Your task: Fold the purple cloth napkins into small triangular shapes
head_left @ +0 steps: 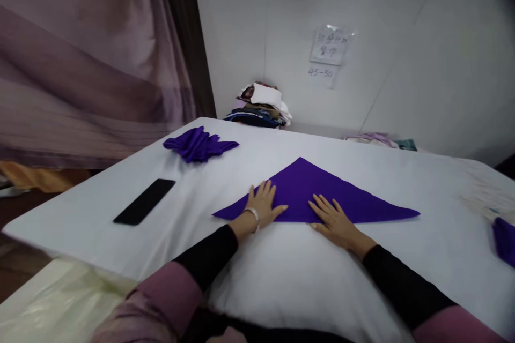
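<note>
You press both palms to a smooth purple cloth [306,185] laid out as a broad, flat triangle, its apex pointing away from you and its long edge running across the white worktop [257,155]. Your left hand [262,208], a silvery bangle [256,218] at its wrist, lies near the left slope; your right hand [335,225] rests over the near edge, right of the middle. Fingers on both are spread and extended, gripping nothing. To the left sit a glossy black rectangular slab [145,202] and, beyond it, a second purple cloth [197,144], crumpled into ridged folds. A soft pile of mixed fabrics [261,106] rises past the far edge, beside a draped pinkish curtain [92,64].
</note>
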Demonstrator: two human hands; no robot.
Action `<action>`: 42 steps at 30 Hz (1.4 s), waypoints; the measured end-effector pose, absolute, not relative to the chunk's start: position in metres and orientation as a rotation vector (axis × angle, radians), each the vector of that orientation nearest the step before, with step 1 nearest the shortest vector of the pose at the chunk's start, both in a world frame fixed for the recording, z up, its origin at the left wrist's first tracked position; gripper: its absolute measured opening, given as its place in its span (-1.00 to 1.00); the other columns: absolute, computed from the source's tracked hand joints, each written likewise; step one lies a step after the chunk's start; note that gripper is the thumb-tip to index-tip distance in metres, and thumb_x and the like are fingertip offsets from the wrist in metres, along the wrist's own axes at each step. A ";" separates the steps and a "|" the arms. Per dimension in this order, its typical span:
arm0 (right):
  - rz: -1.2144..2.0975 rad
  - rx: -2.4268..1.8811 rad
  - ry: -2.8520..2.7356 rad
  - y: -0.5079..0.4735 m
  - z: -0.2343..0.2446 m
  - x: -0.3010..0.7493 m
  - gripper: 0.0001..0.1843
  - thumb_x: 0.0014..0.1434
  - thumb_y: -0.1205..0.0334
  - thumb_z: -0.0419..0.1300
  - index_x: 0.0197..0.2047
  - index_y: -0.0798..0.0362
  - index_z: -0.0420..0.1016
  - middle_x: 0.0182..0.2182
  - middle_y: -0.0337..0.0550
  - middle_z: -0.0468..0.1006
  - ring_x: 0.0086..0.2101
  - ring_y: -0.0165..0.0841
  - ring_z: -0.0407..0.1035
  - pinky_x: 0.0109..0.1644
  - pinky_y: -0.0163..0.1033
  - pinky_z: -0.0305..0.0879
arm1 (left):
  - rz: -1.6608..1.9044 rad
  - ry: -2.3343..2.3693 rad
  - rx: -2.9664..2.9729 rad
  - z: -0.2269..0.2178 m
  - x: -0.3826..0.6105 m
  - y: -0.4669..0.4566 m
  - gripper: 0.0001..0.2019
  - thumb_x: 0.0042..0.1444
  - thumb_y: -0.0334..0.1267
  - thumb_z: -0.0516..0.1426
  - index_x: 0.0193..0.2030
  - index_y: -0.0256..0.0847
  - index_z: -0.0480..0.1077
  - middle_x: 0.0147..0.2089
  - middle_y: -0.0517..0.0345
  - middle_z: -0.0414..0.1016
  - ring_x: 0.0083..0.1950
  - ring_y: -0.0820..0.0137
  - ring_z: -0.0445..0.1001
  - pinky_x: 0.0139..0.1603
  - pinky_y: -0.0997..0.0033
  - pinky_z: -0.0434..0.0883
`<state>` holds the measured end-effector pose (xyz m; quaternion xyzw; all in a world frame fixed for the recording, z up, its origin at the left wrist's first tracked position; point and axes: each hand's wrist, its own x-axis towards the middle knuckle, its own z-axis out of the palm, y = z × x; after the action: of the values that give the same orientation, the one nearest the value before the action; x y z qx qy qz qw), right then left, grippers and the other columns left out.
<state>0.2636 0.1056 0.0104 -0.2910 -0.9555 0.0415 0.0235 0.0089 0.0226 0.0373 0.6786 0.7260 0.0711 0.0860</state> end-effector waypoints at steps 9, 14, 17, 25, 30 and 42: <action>-0.097 -0.759 -2.911 0.118 -0.021 0.275 -0.34 0.19 0.10 -0.05 0.33 -0.08 -0.10 0.27 -0.02 0.04 0.26 -0.11 -0.16 0.22 0.20 -0.16 | 0.407 1.724 2.239 0.026 0.127 0.044 -0.23 0.12 0.23 -0.32 0.36 -0.23 -0.28 0.41 0.03 -0.27 0.40 0.22 -0.35 0.30 -0.12 -0.35; -0.085 -0.811 -2.899 0.116 -0.018 0.272 -0.35 0.22 0.02 -0.12 0.34 -0.02 -0.12 0.28 -0.03 0.00 0.25 -0.14 -0.14 0.22 0.17 -0.15 | 0.335 1.838 2.131 0.020 0.108 0.039 -0.15 0.07 0.30 -0.33 0.36 -0.25 -0.28 0.41 0.03 -0.26 0.40 0.23 -0.36 0.31 -0.07 -0.37; -0.032 -0.867 -2.900 0.112 -0.011 0.268 -0.33 0.24 -0.11 -0.19 0.34 -0.03 -0.11 0.30 -0.07 -0.05 0.26 -0.15 -0.18 0.23 0.18 -0.18 | 0.262 1.929 2.111 0.020 0.084 0.029 -0.11 0.03 0.35 -0.35 0.36 -0.28 -0.19 0.40 -0.02 -0.23 0.40 0.19 -0.34 0.31 -0.06 -0.36; 0.060 -0.940 -2.924 0.107 -0.002 0.265 -0.25 0.20 -0.26 -0.22 0.33 -0.03 -0.09 0.30 -0.11 -0.08 0.27 -0.15 -0.25 0.26 0.17 -0.25 | 0.200 2.145 1.994 0.019 0.009 -0.004 -0.12 0.04 0.35 -0.34 0.35 -0.25 -0.15 0.41 0.00 -0.23 0.39 0.15 -0.33 0.30 -0.09 -0.35; 0.098 -0.942 -2.922 0.107 -0.002 0.266 -0.25 0.20 -0.27 -0.23 0.33 -0.05 -0.11 0.31 -0.13 -0.10 0.27 -0.16 -0.26 0.27 0.17 -0.27 | 0.180 2.328 1.837 0.019 -0.030 -0.032 -0.14 0.06 0.33 -0.33 0.35 -0.27 -0.14 0.40 -0.01 -0.22 0.39 0.17 -0.32 0.31 -0.07 -0.31; 0.078 -0.955 -2.923 0.106 -0.001 0.265 -0.24 0.19 -0.29 -0.24 0.32 -0.05 -0.06 0.30 -0.12 -0.07 0.27 -0.17 -0.25 0.27 0.16 -0.26 | 0.259 2.627 1.457 0.032 -0.119 -0.071 -0.44 0.20 0.06 -0.19 0.25 -0.18 0.11 0.35 -0.07 -0.01 0.37 0.09 -0.13 0.27 -0.16 -0.13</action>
<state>0.2651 0.1055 -0.0006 -0.3102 -0.9498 0.0252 0.0329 -0.1193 -0.0712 0.0318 0.4821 0.8696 0.0856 0.0631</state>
